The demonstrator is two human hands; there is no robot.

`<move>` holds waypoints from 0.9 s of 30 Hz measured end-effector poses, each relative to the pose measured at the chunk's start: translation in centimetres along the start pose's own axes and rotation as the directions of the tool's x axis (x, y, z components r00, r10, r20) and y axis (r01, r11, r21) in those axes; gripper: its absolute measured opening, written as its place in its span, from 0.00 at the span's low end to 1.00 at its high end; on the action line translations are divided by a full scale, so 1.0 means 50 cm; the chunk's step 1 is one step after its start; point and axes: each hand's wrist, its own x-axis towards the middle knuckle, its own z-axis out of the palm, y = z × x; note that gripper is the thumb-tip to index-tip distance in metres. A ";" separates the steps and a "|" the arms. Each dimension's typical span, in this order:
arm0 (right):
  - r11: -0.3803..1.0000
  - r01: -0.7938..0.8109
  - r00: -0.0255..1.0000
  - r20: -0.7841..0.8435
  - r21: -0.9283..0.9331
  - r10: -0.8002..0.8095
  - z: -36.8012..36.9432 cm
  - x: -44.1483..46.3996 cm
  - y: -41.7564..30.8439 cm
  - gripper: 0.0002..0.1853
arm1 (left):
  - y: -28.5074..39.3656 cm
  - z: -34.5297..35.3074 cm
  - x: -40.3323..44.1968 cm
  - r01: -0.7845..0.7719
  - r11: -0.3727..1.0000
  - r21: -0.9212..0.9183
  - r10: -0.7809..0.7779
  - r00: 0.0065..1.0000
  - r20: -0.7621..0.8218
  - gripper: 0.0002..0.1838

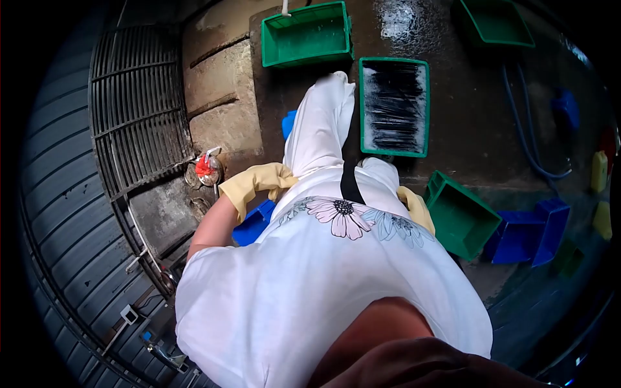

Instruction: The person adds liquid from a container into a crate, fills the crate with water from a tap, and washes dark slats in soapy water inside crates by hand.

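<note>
- Garment [317,132]: worn, between left hand [262,183] and right hand [416,208], both gloved.
- Left fingers curled against its side; whether pinching, cannot tell. Right fingers hidden; cannot tell.
- White, creased; black strap [350,184] at front.
- Farther out: green-rimmed tray [426,107], dark strands inside.

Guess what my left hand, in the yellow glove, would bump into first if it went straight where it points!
The white trousers, by the hip: the left hand points right at them, perhaps touching already; depth is unclear.
</note>
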 end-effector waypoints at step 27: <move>0.331 -0.155 0.760 -0.102 0.931 0.642 0.470 0.349 0.001 0.22 | 0.426 -0.604 0.601 -0.159 0.277 0.948 -0.364 0.896 0.257 0.17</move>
